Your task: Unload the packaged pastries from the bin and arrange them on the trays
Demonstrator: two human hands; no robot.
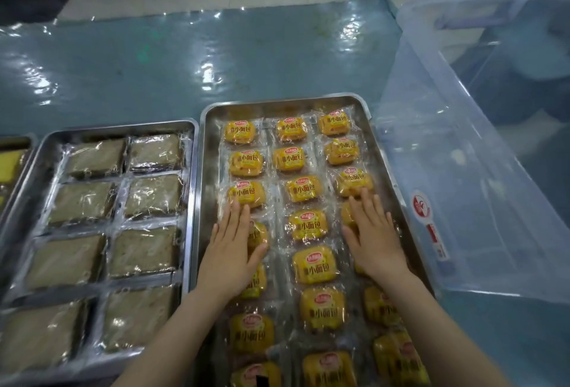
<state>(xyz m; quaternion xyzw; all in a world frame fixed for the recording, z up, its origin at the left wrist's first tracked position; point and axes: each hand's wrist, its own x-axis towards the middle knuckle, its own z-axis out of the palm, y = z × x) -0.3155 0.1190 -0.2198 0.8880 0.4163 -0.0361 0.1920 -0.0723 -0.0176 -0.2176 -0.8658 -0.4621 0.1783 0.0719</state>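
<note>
A steel tray (pixel 207 146) in the middle holds three columns of small yellow packaged breads (pixel 308 223). My left hand (pixel 233 247) lies flat, fingers together, on the left column of packets. My right hand (pixel 374 237) lies flat on the right column, fingertips touching a packet (pixel 353 181). Neither hand grips anything. A second steel tray (pixel 46 142) to the left holds two columns of brown wrapped cakes (pixel 83 201). The clear plastic bin (pixel 481 152) stands at the right, and I see no pastries inside it.
A third tray (pixel 14 139) with yellow items pokes in at the far left edge. The table is covered with shiny blue plastic sheet (pixel 216 56), bare behind the trays. Tiled floor lies beyond the table's far edge.
</note>
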